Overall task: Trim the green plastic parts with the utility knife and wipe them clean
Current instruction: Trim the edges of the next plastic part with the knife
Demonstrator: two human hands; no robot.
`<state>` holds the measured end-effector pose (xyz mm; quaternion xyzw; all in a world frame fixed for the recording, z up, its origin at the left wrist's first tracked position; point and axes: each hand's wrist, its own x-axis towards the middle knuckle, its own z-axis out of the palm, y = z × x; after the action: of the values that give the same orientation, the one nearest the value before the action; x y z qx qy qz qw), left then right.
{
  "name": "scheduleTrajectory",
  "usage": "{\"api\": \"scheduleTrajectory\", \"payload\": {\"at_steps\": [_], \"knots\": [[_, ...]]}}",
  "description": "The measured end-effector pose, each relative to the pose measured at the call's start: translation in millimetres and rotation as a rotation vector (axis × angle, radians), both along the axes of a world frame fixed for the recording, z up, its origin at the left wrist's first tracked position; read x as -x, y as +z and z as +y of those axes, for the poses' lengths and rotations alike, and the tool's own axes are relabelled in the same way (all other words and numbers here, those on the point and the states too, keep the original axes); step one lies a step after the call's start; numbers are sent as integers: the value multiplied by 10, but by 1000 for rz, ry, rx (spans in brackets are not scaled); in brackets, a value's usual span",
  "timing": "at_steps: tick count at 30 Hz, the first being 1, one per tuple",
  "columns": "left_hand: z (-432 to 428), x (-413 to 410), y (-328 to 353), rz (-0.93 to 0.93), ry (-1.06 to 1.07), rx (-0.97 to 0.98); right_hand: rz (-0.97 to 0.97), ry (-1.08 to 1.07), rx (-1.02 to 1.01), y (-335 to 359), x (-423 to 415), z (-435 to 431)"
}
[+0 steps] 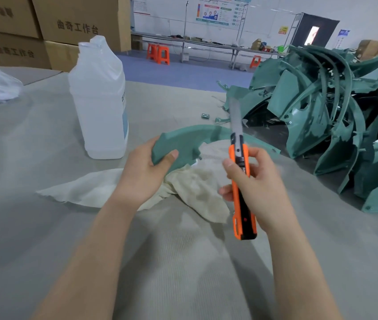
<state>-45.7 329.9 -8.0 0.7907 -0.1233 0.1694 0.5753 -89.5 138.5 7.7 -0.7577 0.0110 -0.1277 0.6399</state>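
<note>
While the left hand grips its broad end at frame centre, green part: thin, light, likely springy; right hand clasps knife, blade out.

Bright, even light falls from overhead and leaves only faint, soft-edged shadows on the grey table cover beneath the forearms and the utility knife. The translucent bottle glows with mild highlights, and the pile of green parts carries a dull sheen. A lit panel on the far wall is blown out to near white. The right hand and the knife's blade are smeared by motion blur, while the left hand and the green part it grips are sharper. The background is soft. Wide-angle distortion bends the edges, tilting the cardboard boxes.
</note>
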Motion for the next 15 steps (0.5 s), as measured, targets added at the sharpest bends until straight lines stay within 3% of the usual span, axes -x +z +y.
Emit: {"api": "scheduleTrajectory", "payload": {"at_steps": [4, 9, 15], "knots": [[-10, -1, -43, -2, 52, -80, -135, -9, 325, -103, -35, 157], [6, -32, -77, -41, 82, -125, -115, 216, 439, -132, 6, 271], [20, -68, -117, -44, 110, -161, -196, 194, 544, -123, 17, 240]]}}
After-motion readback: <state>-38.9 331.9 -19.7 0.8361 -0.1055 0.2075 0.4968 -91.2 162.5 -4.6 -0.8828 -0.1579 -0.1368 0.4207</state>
